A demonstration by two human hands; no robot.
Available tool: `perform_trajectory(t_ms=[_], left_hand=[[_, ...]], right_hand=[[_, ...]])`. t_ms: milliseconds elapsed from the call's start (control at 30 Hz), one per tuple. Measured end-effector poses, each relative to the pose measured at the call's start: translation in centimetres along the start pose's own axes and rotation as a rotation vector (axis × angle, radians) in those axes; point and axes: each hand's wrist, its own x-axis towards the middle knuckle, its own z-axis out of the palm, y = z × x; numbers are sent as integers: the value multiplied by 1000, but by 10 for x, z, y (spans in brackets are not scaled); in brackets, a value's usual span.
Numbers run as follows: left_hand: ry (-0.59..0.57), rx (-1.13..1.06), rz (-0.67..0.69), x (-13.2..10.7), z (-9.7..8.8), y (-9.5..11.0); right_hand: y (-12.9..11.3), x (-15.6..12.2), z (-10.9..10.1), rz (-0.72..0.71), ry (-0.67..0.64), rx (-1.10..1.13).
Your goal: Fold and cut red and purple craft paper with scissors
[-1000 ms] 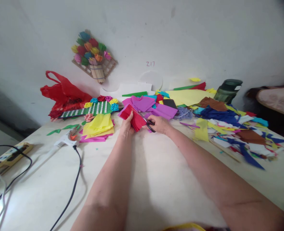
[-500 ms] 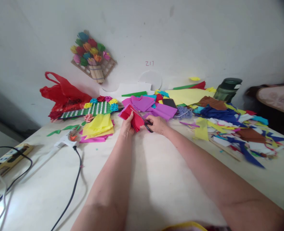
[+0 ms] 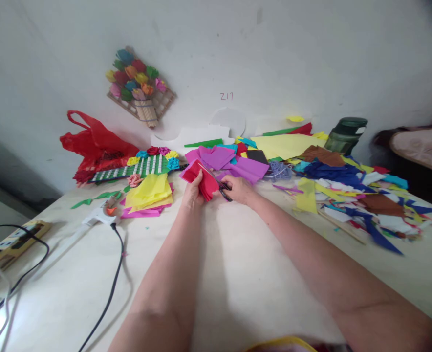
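My left hand (image 3: 193,192) is closed on red paper (image 3: 208,186), its thumb pressed on the top face. The sheet is held a little above the table, and its underside is hidden. In my right hand (image 3: 240,189) are scissors (image 3: 225,191) with black handles, fingers wrapped round the loops. Their blades lie across the red paper, pointing up and left toward my left thumb. Purple paper sheets (image 3: 243,168) lie just behind both hands. To the left of my left hand rests a stack of yellow paper (image 3: 149,192) over pink sheets.
A glue gun (image 3: 104,211) with a black cord lies left, near a power strip (image 3: 14,244). Colourful paper scraps (image 3: 377,198) cover the right side. At the back stand a green bottle (image 3: 347,137) and a red plastic bag (image 3: 97,144). A phone (image 3: 257,156) lies behind the purple paper.
The view has shifted very slightly. Both hands, the red paper and the scissors look almost the same as before.
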Motion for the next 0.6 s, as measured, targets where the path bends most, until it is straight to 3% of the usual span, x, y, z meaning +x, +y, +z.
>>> perform_trajectory(t_ms=[600], left_hand=[[40,-4,-10,-2,1,2]], right_hand=[[8,2,6,-8,21,71]])
